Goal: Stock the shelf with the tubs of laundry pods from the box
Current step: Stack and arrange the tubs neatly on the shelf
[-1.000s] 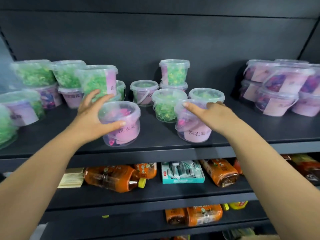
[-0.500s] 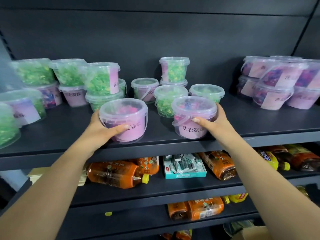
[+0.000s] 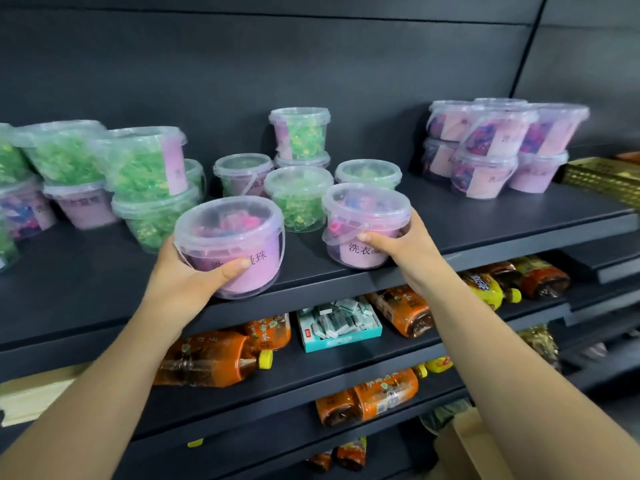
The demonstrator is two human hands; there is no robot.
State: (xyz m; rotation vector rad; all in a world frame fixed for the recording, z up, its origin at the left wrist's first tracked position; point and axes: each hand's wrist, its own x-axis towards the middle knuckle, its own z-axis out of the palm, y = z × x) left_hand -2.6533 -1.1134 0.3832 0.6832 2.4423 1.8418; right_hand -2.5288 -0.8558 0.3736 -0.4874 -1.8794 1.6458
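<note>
My left hand (image 3: 188, 277) grips a clear tub of pink and purple laundry pods (image 3: 230, 242) at the front edge of the dark top shelf (image 3: 485, 226), tilted a little toward me. My right hand (image 3: 405, 245) grips a second pink-labelled tub (image 3: 363, 220) standing near the shelf's front edge. Behind them stand several tubs of green pods (image 3: 298, 195), some stacked two high. A stack of purple-pod tubs (image 3: 491, 147) sits at the right. A corner of the cardboard box (image 3: 464, 445) shows at bottom right.
More green and pink tubs (image 3: 69, 174) crowd the shelf's left end. Lower shelves hold orange tea bottles (image 3: 214, 358), a teal carton of small packets (image 3: 337, 325) and yellow bottles (image 3: 485, 285). A gold box (image 3: 602, 174) lies on the shelf at far right.
Both hands moved from the tubs' tops to their sides and now grip them. The left tub has been drawn to the shelf's front edge and tilted.
</note>
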